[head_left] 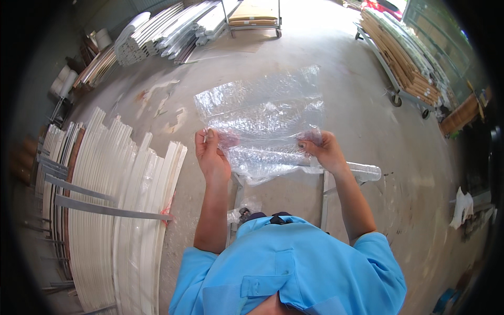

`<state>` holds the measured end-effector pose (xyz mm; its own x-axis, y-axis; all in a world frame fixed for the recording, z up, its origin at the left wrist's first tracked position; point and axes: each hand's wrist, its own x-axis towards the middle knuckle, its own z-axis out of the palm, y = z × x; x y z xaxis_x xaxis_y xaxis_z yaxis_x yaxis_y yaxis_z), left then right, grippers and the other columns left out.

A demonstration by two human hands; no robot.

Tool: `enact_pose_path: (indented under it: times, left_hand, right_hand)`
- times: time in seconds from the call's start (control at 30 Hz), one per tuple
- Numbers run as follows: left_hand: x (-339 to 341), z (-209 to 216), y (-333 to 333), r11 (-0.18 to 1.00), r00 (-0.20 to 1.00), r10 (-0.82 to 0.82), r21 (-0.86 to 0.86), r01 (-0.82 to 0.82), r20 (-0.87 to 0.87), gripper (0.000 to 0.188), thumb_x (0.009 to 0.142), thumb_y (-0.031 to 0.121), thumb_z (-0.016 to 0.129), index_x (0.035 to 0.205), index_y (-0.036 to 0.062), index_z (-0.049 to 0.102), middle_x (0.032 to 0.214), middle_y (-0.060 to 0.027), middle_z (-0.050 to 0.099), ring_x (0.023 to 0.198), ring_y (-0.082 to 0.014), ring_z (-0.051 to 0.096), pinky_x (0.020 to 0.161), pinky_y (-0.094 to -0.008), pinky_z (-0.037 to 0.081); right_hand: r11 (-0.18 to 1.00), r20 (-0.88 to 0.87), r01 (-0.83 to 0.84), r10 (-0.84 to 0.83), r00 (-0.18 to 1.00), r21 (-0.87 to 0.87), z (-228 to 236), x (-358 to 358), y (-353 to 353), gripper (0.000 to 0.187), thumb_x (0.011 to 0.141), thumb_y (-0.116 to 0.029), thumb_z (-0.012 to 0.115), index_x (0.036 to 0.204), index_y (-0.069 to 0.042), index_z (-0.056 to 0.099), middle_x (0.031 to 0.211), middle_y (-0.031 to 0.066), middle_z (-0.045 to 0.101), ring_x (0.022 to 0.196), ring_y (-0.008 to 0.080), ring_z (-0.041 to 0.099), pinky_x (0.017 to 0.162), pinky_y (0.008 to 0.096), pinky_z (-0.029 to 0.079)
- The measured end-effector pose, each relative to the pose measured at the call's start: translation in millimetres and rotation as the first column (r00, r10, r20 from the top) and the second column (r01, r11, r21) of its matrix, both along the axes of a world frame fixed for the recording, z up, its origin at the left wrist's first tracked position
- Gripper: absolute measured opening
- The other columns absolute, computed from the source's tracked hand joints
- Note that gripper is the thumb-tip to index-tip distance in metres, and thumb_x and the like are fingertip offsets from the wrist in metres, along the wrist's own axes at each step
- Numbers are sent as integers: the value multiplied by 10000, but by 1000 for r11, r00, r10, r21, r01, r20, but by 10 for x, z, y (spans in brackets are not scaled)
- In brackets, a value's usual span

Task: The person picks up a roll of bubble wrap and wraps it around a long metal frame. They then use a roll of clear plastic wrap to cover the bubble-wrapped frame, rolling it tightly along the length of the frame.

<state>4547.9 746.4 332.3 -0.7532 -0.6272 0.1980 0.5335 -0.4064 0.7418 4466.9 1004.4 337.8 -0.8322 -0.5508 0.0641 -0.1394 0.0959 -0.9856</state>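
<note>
A sheet of clear, crinkled plastic (262,107) is stretched out in front of me, its far edge raised and slanted. My left hand (212,155) pinches its left edge between thumb and fingers. On the opposite edge my right hand (326,149) grips it the same way, thumb on top, some fingers showing through the film. Below the sheet lies a long piece wrapped in clear plastic (365,171), its end sticking out past my right wrist. What is inside the wrapping I cannot make out. Metal stand legs (324,202) show under it.
Long white profiles (121,210) stand at the left between grey metal bars (113,206). Far left are wrapped bundles of profiles (157,34). A cart with flat brown boards (254,16) is at the back. Another wheeled cart (396,86) with long brown packs stands right.
</note>
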Motion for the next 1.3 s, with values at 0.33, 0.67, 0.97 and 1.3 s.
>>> enact_pose_path:
  times: [0.33,0.67,0.97,1.3]
  left_hand:
    - [-21,187,148,923,1000,-1,-385,-8,-23,112,1043,160,474,1062,53,500,783,-7,514,560,-75,493,447,-232,410]
    - [-268,-228,-198,955,957,-287,86,282,50,342,1001,250,519,1286,64,488,1126,-84,565,1043,-176,553,927,-340,483]
    - [325,-1605,-198,552,685,-724,532,642,-77,848,918,707,443,1482,86,323,1377,-236,487,1228,-349,539,967,-587,483]
    - [327,-2052,-14,834,552,-533,288,471,641,296,959,78,554,1242,0,595,1077,-188,682,831,-319,712,641,-386,598]
  right_hand:
    - [884,43,-272,310,950,-379,213,-319,139,540,880,-97,711,1385,-59,523,1046,90,708,878,130,653,803,294,541]
    - [937,-920,-272,290,263,217,748,287,-256,596,751,-48,662,1324,-208,627,1211,27,627,962,239,604,845,365,493]
    - [885,-811,33,410,417,464,-828,384,-513,570,802,-74,618,1353,-213,578,1432,65,474,1211,270,501,992,428,424]
    - [849,-470,-11,303,829,528,-1801,35,147,903,680,-340,865,1443,-128,433,1503,139,407,1312,363,455,1090,463,374]
